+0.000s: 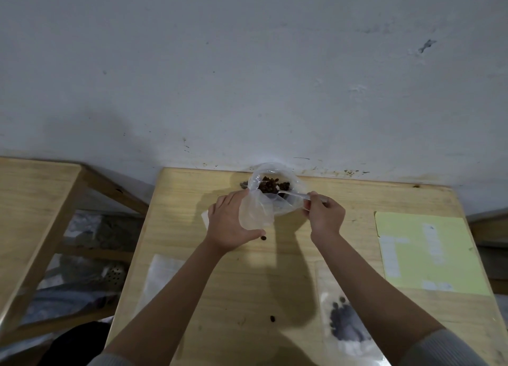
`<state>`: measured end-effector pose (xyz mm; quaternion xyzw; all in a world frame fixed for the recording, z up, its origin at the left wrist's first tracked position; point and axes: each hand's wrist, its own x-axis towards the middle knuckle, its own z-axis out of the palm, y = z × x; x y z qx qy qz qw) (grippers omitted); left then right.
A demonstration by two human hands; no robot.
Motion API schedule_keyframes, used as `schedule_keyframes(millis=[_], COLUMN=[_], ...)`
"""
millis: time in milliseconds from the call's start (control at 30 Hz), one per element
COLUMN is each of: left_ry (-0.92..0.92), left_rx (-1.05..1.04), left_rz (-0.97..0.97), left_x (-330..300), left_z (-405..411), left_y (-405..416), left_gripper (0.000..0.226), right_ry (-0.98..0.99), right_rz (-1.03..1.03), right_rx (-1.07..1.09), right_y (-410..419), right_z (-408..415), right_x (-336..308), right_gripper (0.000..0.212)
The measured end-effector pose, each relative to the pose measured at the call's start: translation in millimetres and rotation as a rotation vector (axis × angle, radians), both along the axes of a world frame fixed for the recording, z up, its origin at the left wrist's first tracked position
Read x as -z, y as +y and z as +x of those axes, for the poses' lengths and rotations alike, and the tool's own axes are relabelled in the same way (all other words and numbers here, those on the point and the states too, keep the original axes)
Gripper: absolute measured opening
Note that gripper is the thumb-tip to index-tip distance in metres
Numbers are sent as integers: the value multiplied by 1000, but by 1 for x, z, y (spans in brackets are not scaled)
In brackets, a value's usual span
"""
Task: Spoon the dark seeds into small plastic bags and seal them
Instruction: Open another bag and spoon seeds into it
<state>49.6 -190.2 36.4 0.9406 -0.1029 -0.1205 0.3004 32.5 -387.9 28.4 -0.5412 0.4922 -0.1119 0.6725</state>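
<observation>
Your left hand (229, 222) grips an open small bag (255, 214) while your right hand (325, 214) pinches the clear spoon (291, 194) over the bowl of dark seeds (270, 186).

From the left: an empty bag (162, 277) lies flat and unfilled, two loose seeds sit on the wooden table (357, 200), one filled bag (345, 324) rests by your right arm, then a yellow sheet (428, 255). I'd judge you're early on: one done, this bag not yet loaded or sealed. A scuffed pale wall stands behind; a second table (35, 195) sits left.
</observation>
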Motion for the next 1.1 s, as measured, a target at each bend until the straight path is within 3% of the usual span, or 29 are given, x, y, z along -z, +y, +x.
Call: schedule_keyframes(millis=[367, 600, 700, 800, 967, 1100], left_ry=[-87, -70, -63, -70, -60, -89], left_rx=[-104, -148, -172, -203, -226, -184], left_rz=[2, -87, -115, -114, -68, -26], left_x=[-8, -21, -24, -23, -18, -10], left_z=[-16, -20, -21, -24, -27, -27], left_y=[3, -12, -12, -9, 1, 7], left_gripper=[98, 92, 90, 90, 94, 95], right_ry=[-202, -352, -394, -434, -369, -286], right_rz=[-120, -394, -545, -598, -511, -682], right_rx=[-86, -415, -547, -488, -267, -290], right_y=[-21, -1, 4, 1, -12, -12], right_z=[-34, -53, -56, -54, -41, -34], right_x=[-54, -78, -81, -82, -62, -38], right_gripper=[19, 18, 8, 6, 10, 12])
